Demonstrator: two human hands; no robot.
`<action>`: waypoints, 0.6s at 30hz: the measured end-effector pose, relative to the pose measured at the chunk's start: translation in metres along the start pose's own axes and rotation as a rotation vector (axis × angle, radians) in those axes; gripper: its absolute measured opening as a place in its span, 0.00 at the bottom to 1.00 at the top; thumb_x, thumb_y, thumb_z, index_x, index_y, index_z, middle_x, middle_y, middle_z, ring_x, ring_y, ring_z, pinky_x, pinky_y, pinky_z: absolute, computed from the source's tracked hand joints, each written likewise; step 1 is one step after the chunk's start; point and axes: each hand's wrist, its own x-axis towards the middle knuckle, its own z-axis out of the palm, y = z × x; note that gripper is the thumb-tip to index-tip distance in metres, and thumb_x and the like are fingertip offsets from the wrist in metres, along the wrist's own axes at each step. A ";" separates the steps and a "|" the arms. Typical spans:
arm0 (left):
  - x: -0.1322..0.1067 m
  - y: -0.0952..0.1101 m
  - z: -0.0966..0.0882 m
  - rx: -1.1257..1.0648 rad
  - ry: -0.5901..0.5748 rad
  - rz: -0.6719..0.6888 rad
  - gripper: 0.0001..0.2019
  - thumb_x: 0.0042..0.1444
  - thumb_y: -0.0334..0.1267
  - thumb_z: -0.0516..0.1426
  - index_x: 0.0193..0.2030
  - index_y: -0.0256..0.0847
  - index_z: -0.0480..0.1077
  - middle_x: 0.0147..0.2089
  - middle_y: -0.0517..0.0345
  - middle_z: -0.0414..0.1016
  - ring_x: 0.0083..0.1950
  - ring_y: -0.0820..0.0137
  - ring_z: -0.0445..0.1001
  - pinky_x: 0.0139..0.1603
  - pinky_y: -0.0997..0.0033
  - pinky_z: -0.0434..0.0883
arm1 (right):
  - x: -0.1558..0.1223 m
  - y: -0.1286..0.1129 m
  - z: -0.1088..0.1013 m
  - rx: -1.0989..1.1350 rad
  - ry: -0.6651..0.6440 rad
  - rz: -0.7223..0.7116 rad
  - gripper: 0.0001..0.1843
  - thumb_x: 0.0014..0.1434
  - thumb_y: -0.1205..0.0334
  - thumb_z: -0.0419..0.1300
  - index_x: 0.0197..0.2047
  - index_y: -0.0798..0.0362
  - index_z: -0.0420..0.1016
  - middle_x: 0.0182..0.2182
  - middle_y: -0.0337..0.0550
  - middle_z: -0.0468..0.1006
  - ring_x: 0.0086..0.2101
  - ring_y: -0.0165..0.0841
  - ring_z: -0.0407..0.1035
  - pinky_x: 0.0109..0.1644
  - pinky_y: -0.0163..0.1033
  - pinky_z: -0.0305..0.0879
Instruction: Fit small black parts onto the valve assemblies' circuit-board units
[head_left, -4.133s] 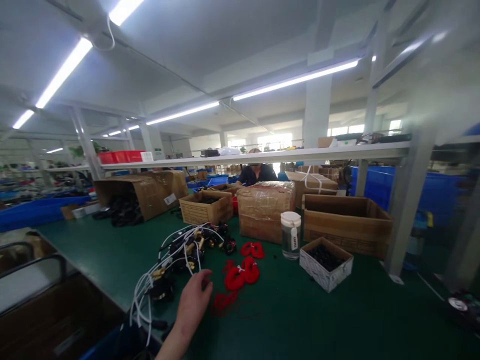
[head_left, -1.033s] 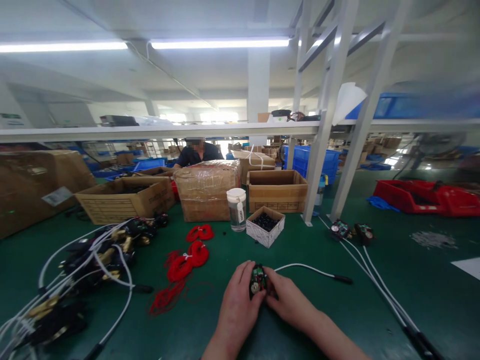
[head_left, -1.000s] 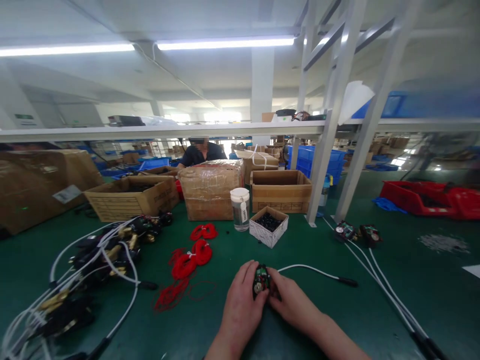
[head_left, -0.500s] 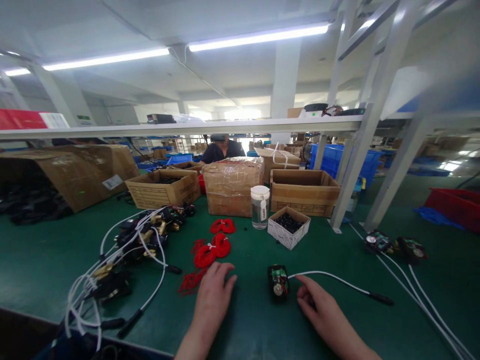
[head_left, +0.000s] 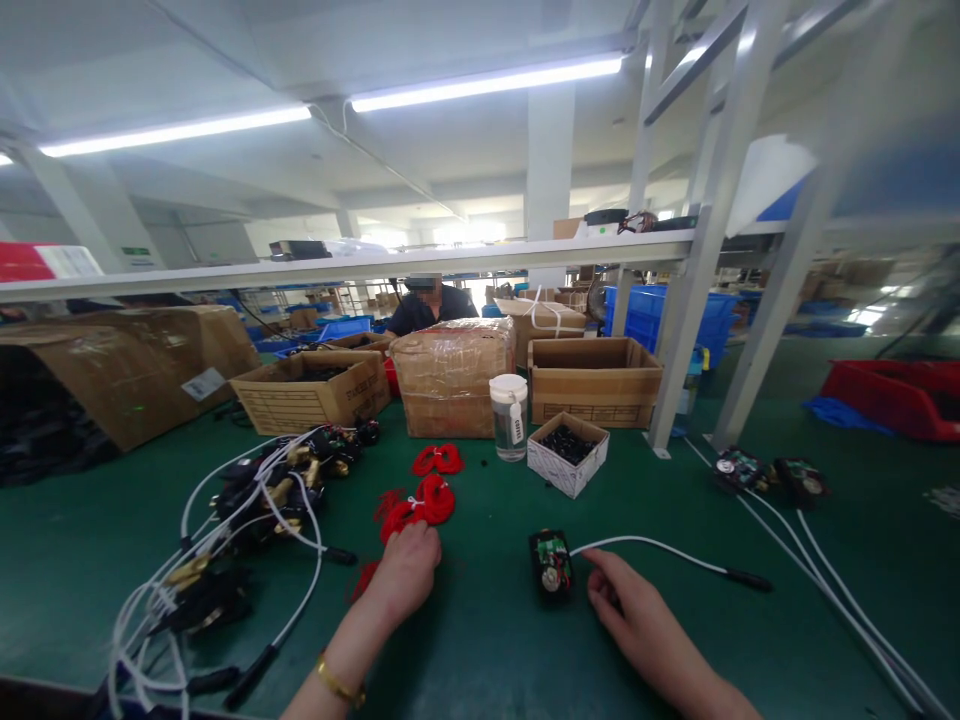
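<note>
My left hand [head_left: 409, 568] lies over the lower end of the red wire bundles, fingers curled down and closed. Its fingertips are hidden, so what they hold cannot be made out. Just beyond it is a tied red wire bundle [head_left: 436, 497], and loose red wires [head_left: 365, 580] show beside the wrist. My right hand [head_left: 634, 612] rests on the table, index finger stretched to the white cable [head_left: 637, 540], the others loosely bent with nothing in them. That cable runs from a small black housing with a green circuit board [head_left: 552, 562] to a black plug [head_left: 748, 580].
At left is a heap of black units with white cables [head_left: 281, 490]. A white box of small black parts [head_left: 568, 475], a lidded water cup [head_left: 510, 425] and cardboard boxes [head_left: 454, 385] stand behind. Two more board units [head_left: 801, 482] lie right, near shelf posts. A person sits beyond.
My left hand has moved left and down onto the red wires, its fingers curling shut. My right hand stays by the white cable. The whole view has shifted slightly.
</note>
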 end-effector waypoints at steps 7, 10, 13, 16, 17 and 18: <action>-0.015 0.013 -0.033 0.023 0.013 0.019 0.17 0.67 0.35 0.40 0.45 0.35 0.69 0.51 0.39 0.74 0.54 0.54 0.72 0.54 0.52 0.65 | 0.002 0.004 0.001 0.045 0.040 -0.022 0.22 0.64 0.63 0.48 0.60 0.59 0.61 0.42 0.49 0.74 0.40 0.37 0.69 0.49 0.47 0.67; -0.014 0.013 -0.045 0.040 0.004 0.027 0.16 0.66 0.34 0.42 0.44 0.37 0.70 0.49 0.41 0.76 0.51 0.56 0.74 0.52 0.55 0.66 | 0.001 0.002 0.000 0.052 0.046 -0.022 0.21 0.63 0.64 0.48 0.59 0.58 0.62 0.43 0.48 0.74 0.40 0.37 0.69 0.49 0.46 0.67; -0.010 0.008 -0.046 0.071 -0.026 0.053 0.10 0.60 0.32 0.50 0.41 0.39 0.72 0.48 0.44 0.78 0.51 0.57 0.75 0.51 0.57 0.67 | -0.001 0.001 -0.001 0.067 0.055 -0.029 0.21 0.64 0.64 0.48 0.59 0.58 0.62 0.43 0.48 0.74 0.41 0.36 0.70 0.49 0.46 0.68; -0.006 0.003 -0.039 0.115 -0.050 0.078 0.08 0.52 0.31 0.57 0.38 0.39 0.75 0.48 0.44 0.79 0.53 0.54 0.75 0.52 0.56 0.67 | -0.001 0.003 0.000 0.075 0.056 -0.033 0.20 0.64 0.63 0.49 0.58 0.57 0.63 0.43 0.47 0.74 0.41 0.36 0.70 0.49 0.45 0.68; -0.005 0.002 -0.036 0.128 -0.055 0.082 0.08 0.50 0.31 0.58 0.37 0.39 0.76 0.48 0.43 0.79 0.52 0.53 0.76 0.51 0.56 0.68 | -0.001 0.003 0.000 0.075 0.052 -0.035 0.20 0.64 0.63 0.49 0.58 0.57 0.63 0.43 0.47 0.74 0.41 0.36 0.70 0.49 0.45 0.68; -0.004 0.001 -0.034 0.140 -0.058 0.082 0.08 0.50 0.31 0.57 0.36 0.38 0.76 0.47 0.43 0.80 0.52 0.53 0.76 0.51 0.56 0.69 | -0.001 0.003 0.000 0.075 0.050 -0.038 0.20 0.64 0.63 0.49 0.58 0.56 0.64 0.43 0.47 0.74 0.41 0.36 0.70 0.48 0.45 0.68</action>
